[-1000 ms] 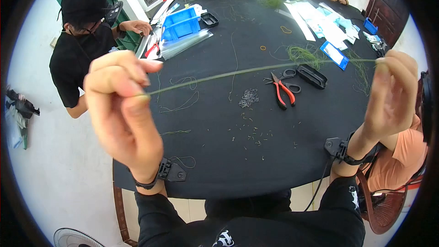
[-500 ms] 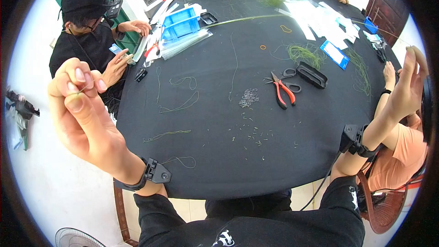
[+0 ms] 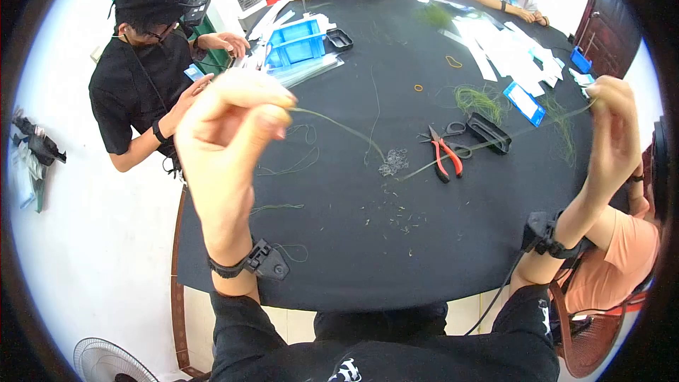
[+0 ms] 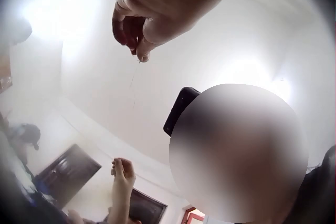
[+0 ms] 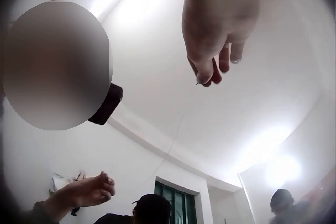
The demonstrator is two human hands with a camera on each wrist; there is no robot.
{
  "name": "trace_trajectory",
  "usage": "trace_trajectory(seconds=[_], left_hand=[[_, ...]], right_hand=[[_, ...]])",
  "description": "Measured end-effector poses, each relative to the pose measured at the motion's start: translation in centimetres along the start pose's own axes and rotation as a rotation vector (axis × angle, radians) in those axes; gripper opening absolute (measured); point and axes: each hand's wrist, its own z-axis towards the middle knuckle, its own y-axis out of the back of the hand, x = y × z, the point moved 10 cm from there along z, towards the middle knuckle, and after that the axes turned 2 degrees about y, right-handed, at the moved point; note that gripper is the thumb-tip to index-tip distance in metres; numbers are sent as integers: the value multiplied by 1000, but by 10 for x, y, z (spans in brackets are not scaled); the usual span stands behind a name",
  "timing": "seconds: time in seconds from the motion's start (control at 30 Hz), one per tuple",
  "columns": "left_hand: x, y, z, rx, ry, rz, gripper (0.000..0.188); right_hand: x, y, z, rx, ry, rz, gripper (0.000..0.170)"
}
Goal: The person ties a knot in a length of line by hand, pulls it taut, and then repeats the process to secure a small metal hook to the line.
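Both hands are raised over the near side of the black table, well apart. My left hand (image 3: 230, 134) pinches one end of a thin greenish line (image 3: 339, 125) between thumb and fingers. On the other side, my right hand (image 3: 612, 134) pinches the same line at its fingertips. Between them the line dips in a blurred curve, overlapping a small heap of grey wire-like bits (image 3: 393, 161) in the head view. Red-handled pliers (image 3: 443, 163) and black scissors (image 3: 456, 129) lie under its right part. In the right wrist view a fine strand (image 5: 178, 121) trails from the fingertips.
Loose lines (image 3: 297, 141) and tiny clippings lie on the black table (image 3: 368, 262). Farther back are a black tray (image 3: 488, 133), a green tangle of line (image 3: 477, 101), a blue-edged card (image 3: 524, 104) and a blue bin (image 3: 296, 46). Other people sit around; one person (image 3: 141, 85) is close at left.
The line was taut between the hands, then arched high over the far table; now it sags low. My left hand went outward left, then came back inward. The right shifted slightly.
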Motion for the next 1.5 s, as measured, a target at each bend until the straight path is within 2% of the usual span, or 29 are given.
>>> trace_trajectory(seconds=[0.03, 0.1, 0.13, 0.17, 0.23, 0.43, 0.47, 0.57, 0.67, 0.73, 0.87, 0.93, 1.07, 1.13, 1.23, 1.37, 1.43, 1.5], left_hand=[[8, -9, -3, 17, 86, -68, 6], [17, -26, -7, 86, 173, -182, 7], [20, -37, -9, 134, 221, -216, 6], [19, -47, -11, 150, 215, -126, 25], [24, -58, -17, 187, 297, -159, 28], [33, -80, -27, 254, 438, -215, 16], [35, -82, -27, 257, 444, -246, 9], [33, -87, -27, 303, 368, -239, 8], [28, -86, -26, 274, 334, -238, 12], [23, -85, -25, 283, 251, -154, 13], [11, -84, -24, 276, 98, -75, 15], [9, -84, -25, 266, 70, -43, 15], [4, -86, -24, 304, 25, 81, 16], [1, -87, -23, 317, 20, 113, 16], [-8, -85, -22, 322, -3, 221, 15], [-13, -63, -20, 334, 55, 506, 12], [-11, -41, -24, 356, 91, 648, 10], [-6, -16, -37, 403, 171, 768, 10]], right_hand=[[17, -9, 6, -21, 51, 108, 17], [48, -31, 17, 92, 151, 178, 18], [56, -39, 18, 64, 148, 222, 17], [62, -50, 17, 37, 144, 266, 16], [75, -70, 20, 51, 158, 364, 15], [96, -105, 12, 94, 159, 568, 15], [97, -108, 11, 94, 148, 601, 15], [99, -112, 8, 91, 114, 664, 16], [97, -113, 8, 91, 70, 718, 15], [96, -116, 7, 102, 22, 766, 15], [86, -128, 3, 183, -143, 950, 11], [82, -139, -5, 223, -282, 1061, 9], [79, -154, -14, 352, -388, 1142, 7], [79, -163, -21, 420, -516, 1263, 11], [84, -171, -21, 449, -551, 1353, 20], [119, -183, -32, 654, -617, 1719, 28], [137, -190, -46, 833, -609, 1643, 26], [142, -202, -56, 874, -572, 1470, 23]])
